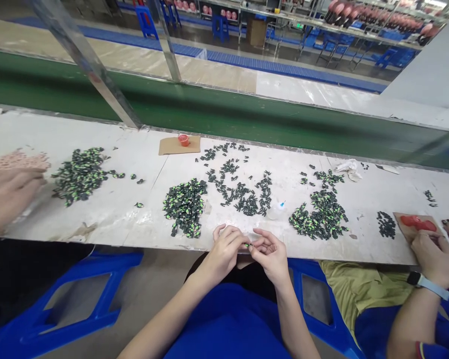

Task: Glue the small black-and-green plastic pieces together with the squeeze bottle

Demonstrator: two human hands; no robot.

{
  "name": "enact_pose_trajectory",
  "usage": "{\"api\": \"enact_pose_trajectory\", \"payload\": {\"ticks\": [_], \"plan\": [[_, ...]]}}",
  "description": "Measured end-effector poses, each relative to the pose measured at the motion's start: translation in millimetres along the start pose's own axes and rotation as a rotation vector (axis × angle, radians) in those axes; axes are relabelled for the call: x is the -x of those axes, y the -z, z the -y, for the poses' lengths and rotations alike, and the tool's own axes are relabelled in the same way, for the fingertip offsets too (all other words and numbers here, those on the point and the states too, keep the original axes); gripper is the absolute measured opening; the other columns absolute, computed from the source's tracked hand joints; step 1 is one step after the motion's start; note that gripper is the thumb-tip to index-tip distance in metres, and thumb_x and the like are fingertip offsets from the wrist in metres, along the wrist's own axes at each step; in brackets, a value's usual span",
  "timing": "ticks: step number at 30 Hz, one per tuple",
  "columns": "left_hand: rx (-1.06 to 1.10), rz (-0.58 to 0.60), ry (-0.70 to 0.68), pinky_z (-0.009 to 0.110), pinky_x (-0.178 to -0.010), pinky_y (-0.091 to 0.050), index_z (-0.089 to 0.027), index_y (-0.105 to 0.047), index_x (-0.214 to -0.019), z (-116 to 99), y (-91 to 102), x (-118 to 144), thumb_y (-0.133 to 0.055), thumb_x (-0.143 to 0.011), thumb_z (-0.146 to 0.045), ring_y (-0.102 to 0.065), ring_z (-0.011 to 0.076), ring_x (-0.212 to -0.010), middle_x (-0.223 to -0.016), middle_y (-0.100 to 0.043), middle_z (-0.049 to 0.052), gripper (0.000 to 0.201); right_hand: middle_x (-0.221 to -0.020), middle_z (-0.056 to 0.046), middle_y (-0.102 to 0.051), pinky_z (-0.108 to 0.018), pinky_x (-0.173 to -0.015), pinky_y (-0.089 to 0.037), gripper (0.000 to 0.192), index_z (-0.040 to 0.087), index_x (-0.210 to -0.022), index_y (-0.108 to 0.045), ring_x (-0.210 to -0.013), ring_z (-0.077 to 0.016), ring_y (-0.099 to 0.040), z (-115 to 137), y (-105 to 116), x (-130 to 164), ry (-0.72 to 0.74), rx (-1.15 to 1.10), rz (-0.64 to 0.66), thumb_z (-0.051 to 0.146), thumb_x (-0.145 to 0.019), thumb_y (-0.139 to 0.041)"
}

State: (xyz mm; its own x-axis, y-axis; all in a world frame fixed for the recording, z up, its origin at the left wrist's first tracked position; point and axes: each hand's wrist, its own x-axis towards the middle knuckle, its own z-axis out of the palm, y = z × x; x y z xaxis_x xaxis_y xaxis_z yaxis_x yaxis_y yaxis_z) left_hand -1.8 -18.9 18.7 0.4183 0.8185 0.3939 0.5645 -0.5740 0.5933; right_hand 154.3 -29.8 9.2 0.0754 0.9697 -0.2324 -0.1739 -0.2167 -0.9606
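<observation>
At the table's front edge, my left hand [226, 250] and my right hand [271, 255] meet, fingertips pinched around one small black-and-green part [248, 245]. Its exact shape is too small to make out. Beyond my left hand lies a heap of black-and-green parts [185, 207]. Loose small black pieces [247, 203] are scattered in front of both hands. A small translucent bottle with a blue tip [276, 210] rests just past my right hand. Farther right is another heap of black-and-green parts [320, 214].
A red cup [183, 140] sits on cardboard [168, 146] at the back. Another person's hand [11, 197] is at left beside pink pieces [20, 160]. At right, a co-worker's hand [436, 254] touches red material on a card. A metal post [97, 75] rises behind the table.
</observation>
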Motion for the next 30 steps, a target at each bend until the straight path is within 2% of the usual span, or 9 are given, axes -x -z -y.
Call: {"api": "enact_pose_trajectory", "payload": {"ticks": [5, 7, 9, 13, 16, 19, 21, 26, 30], "plan": [[0.068, 0.14, -0.014, 0.045, -0.104, -0.023, -0.025, -0.061, -0.1, -3, 0.2, -4, -0.045, -0.091, -0.012, -0.057, 0.0187, -0.103, -0.089, -0.071, 0.001, 0.022, -0.065, 0.0, -0.067, -0.026, -0.056, -0.055, 0.029, 0.019, -0.092, -0.071, -0.055, -0.0127, -0.062, 10, 16, 8, 0.103, 0.192, 0.067, 0.027, -0.064, -0.075], [0.042, 0.162, 0.009, 0.049, -0.107, -0.019, -0.026, -0.06, -0.107, 5, 2.8, -9, -0.047, -0.091, -0.016, -0.053, 0.0213, -0.115, -0.1, -0.07, 0.004, 0.023, -0.067, -0.002, -0.068, -0.027, -0.057, -0.055, 0.028, 0.019, -0.092, -0.071, -0.056, -0.0138, -0.062, 14, 28, 7, 0.166, 0.265, 0.017, 0.029, -0.066, -0.074], [-0.037, 0.102, 0.06, 0.052, -0.107, -0.02, -0.025, -0.059, -0.11, 21, 10.3, -15, -0.049, -0.09, -0.018, -0.049, 0.0239, -0.121, -0.11, -0.068, 0.006, 0.024, -0.071, -0.004, -0.069, -0.029, -0.059, -0.056, 0.027, 0.018, -0.091, -0.071, -0.059, -0.0153, -0.063, 18, 42, 2, 0.253, 0.338, -0.135, 0.033, -0.068, -0.073], [-0.241, -0.12, 0.201, 0.057, -0.101, -0.025, -0.025, -0.064, -0.095, 67, 38.0, -30, -0.045, -0.09, -0.015, -0.053, 0.0284, -0.113, -0.105, -0.07, 0.005, 0.023, -0.083, -0.009, -0.07, -0.036, -0.07, -0.055, 0.027, 0.016, -0.087, -0.069, -0.07, -0.0186, -0.064, 26, 74, -16, 0.414, 0.537, -0.568, 0.039, -0.074, -0.066], [-0.354, -0.132, 0.218, 0.055, -0.095, -0.03, -0.024, -0.066, -0.09, 93, 55.8, -42, -0.044, -0.086, -0.009, -0.052, 0.0306, -0.111, -0.106, -0.069, 0.008, 0.026, -0.095, -0.013, -0.067, -0.04, -0.076, -0.053, 0.029, 0.014, -0.089, -0.069, -0.083, -0.0227, -0.063, 32, 84, -29, 0.519, 0.701, -0.677, 0.04, -0.077, -0.062], [-0.416, -0.034, 0.149, 0.052, -0.09, -0.033, -0.023, -0.066, -0.087, 108, 63.0, -50, -0.043, -0.079, -0.001, -0.049, 0.0323, -0.113, -0.102, -0.07, 0.009, 0.033, -0.1, -0.014, -0.066, -0.046, -0.088, -0.048, 0.032, 0.016, -0.093, -0.068, -0.1, -0.0271, -0.059, 33, 77, -36, 0.65, 0.844, -0.655, 0.044, -0.081, -0.058], [-0.445, 0.049, 0.096, 0.051, -0.089, -0.034, -0.022, -0.066, -0.084, 115, 64.8, -54, -0.04, -0.076, 0.003, -0.047, 0.0324, -0.113, -0.094, -0.07, 0.01, 0.037, -0.102, -0.013, -0.065, -0.05, -0.095, -0.041, 0.036, 0.017, -0.099, -0.067, -0.11, -0.0293, -0.052, 30, 68, -38, 0.693, 0.931, -0.588, 0.047, -0.083, -0.055], [-0.513, 0.16, -0.017, 0.046, -0.085, -0.037, -0.022, -0.067, -0.089, 121, 72.1, -59, -0.039, -0.077, 0.003, -0.049, 0.0305, -0.104, -0.088, -0.066, 0.012, 0.039, -0.119, -0.014, -0.058, -0.06, -0.101, -0.028, 0.05, 0.02, -0.114, -0.058, -0.13, -0.0377, -0.028, 19, 49, -44, 0.631, 1.123, -0.445, 0.055, -0.077, -0.061], [-0.44, 0.146, -0.037, 0.042, -0.081, -0.04, -0.023, -0.066, -0.102, 106, 72.2, -55, -0.037, -0.079, 0.002, -0.05, 0.0277, -0.102, -0.095, -0.065, 0.011, 0.045, -0.124, -0.014, -0.056, -0.063, -0.102, -0.02, 0.034, 0.02, -0.099, -0.058, -0.135, -0.0386, -0.021, 18, 42, -51, 0.61, 1.107, -0.423, 0.049, -0.082, -0.057]]}}
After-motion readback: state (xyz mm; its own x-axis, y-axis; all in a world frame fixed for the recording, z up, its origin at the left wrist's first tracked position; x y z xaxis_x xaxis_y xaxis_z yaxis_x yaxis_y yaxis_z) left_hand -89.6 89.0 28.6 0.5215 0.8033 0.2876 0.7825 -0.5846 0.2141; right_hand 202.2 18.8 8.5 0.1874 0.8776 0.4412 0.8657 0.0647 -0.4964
